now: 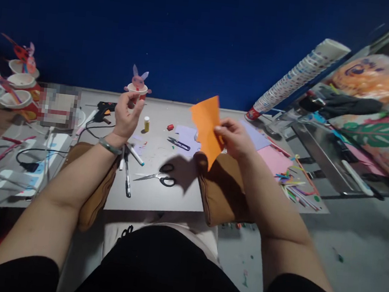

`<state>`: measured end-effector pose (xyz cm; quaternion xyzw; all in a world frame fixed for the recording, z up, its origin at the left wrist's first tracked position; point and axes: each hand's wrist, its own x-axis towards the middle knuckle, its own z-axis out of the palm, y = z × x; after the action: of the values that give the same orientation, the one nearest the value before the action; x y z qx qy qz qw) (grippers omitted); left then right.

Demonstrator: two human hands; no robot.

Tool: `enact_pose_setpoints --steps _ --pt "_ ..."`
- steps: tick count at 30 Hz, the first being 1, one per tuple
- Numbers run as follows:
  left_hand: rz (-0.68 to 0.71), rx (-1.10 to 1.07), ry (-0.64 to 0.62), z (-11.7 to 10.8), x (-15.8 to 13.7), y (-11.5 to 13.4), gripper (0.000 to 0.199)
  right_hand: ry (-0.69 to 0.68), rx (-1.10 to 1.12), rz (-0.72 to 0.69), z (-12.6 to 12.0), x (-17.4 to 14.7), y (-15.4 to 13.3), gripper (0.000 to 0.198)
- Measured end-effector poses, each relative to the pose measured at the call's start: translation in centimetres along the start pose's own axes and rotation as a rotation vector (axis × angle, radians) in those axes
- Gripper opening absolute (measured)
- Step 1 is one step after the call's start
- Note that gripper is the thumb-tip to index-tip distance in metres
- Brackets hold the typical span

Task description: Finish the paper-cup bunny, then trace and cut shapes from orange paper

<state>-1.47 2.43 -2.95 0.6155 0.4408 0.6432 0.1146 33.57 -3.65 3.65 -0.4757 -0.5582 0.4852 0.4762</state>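
My left hand (128, 115) is raised near the back of the table, fingers closed around the lower part of a small red paper cup (143, 97). A pink rabbit face with lilac ears (139, 79) rises from the cup's rim. The cup's base is hidden behind my fingers. In my right hand (234, 136), a sheet of orange paper (207, 124) is pinched between thumb and fingers, held up above the table. One long edge of it is cut unevenly. Black-handled scissors (162, 178) lie on the table between my arms, with thread snips (178, 143) behind them.
A glue stick (147, 124), a marker (135, 154) and a black pen (127, 180) lie about. Brown cushions (217, 191) border the table's front. A tall stack of paper cups (296, 80) leans at the right. Decorated cups (22, 82) and a power strip (43, 166) are left.
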Motion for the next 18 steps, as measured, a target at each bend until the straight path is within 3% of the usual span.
enact_pose_setpoints --steps 2,5,7,9,11,14,18 --pt "0.072 -0.129 0.009 -0.2 -0.3 1.3 0.047 -0.197 -0.032 0.153 2.6 0.3 1.2 0.032" --pt "0.064 -0.292 -0.122 -0.3 -1.1 2.9 0.045 -0.383 -0.06 0.268 6.1 1.4 3.0 0.028" --pt "0.047 -0.277 -0.214 -0.3 -1.6 3.7 0.044 -0.488 -0.188 0.296 7.9 2.3 4.1 0.02" --pt "0.049 -0.208 -0.298 -0.3 -1.9 4.5 0.045 -0.597 -0.46 0.239 9.3 3.2 4.9 0.009" --pt "0.063 -0.097 -0.374 -0.5 -2.0 5.5 0.042 -0.628 -0.679 0.148 10.2 3.7 5.5 0.005" --pt "0.092 0.078 -0.566 -0.8 -2.0 7.1 0.031 -0.61 -0.813 0.071 10.9 4.0 6.1 0.008" --pt "0.127 0.176 -1.033 -0.6 -2.7 9.3 0.026 -0.561 -0.959 0.02 10.2 4.3 6.6 0.008"
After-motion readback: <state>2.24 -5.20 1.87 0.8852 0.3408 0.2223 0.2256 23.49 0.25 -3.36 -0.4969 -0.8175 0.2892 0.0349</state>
